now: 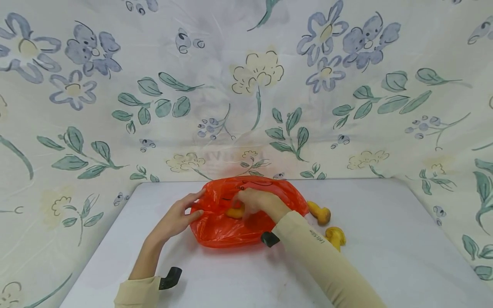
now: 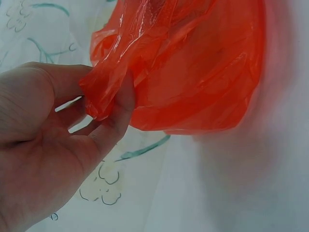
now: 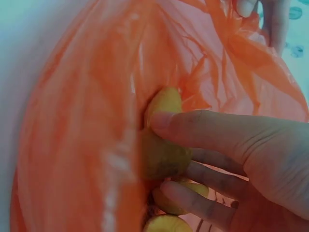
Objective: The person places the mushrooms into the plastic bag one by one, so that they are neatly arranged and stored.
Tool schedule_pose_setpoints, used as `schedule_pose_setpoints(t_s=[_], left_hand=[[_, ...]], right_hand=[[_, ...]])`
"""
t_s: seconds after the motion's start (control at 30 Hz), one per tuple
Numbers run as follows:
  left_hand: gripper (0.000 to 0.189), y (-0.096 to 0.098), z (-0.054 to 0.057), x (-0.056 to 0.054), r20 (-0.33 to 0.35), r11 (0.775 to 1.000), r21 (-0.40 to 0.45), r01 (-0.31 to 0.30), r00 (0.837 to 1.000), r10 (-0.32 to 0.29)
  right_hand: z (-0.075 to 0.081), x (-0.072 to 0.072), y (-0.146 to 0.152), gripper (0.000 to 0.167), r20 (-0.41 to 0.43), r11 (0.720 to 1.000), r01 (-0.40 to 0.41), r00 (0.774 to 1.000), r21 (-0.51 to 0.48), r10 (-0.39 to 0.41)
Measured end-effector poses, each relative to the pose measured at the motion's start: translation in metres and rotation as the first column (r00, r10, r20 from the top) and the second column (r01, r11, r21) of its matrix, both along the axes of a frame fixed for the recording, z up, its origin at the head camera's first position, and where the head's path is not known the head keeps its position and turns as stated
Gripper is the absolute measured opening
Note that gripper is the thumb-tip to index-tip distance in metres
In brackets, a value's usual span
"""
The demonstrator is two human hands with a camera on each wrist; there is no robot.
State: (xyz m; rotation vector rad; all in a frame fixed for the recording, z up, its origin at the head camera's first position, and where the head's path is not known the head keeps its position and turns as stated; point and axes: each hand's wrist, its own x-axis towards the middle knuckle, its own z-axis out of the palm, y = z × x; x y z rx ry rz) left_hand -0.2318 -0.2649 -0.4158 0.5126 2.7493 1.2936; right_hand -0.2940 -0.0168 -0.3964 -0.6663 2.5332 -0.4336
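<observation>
A red plastic bag (image 1: 227, 235) lies on the table with its mouth spread. My left hand (image 1: 175, 220) pinches the bag's left edge; in the left wrist view the gathered plastic (image 2: 104, 92) sits between thumb and fingers. My right hand (image 1: 256, 201) reaches into the mouth of the bag and grips a yellow-brown mushroom (image 1: 235, 212). From the right wrist, the thumb presses on this mushroom (image 3: 166, 157) from one side, with fingers behind it. Beneath it in the bag are another mushroom (image 3: 174, 200) and a yellow rounded piece (image 3: 168, 224), partly hidden.
To the right of the bag lie two yellow mushrooms, one (image 1: 319, 213) against its side and one (image 1: 336, 237) nearer me, partly covered by the right sleeve (image 1: 319, 256). The white table (image 1: 385, 239) ends at a flower-patterned cloth (image 1: 215, 98) behind.
</observation>
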Motion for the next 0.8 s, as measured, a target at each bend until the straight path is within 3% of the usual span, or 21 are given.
schedule_pose_setpoints(t_s=[0.53, 0.8], left_hand=[[0.062, 0.000, -0.001, 0.000, 0.004, 1.000, -0.010, -0.007, 1.000, 0.007], [0.061, 0.000, -0.001, -0.001, 0.006, 1.000, -0.010, -0.003, 1.000, 0.003]], right_hand=[[0.004, -0.005, 0.009, 0.049, 0.013, 0.999, -0.048, 0.999, -0.008, 0.048], [0.006, -0.004, 0.016, 0.048, 0.017, 0.994, -0.086, 0.996, -0.066, 0.087]])
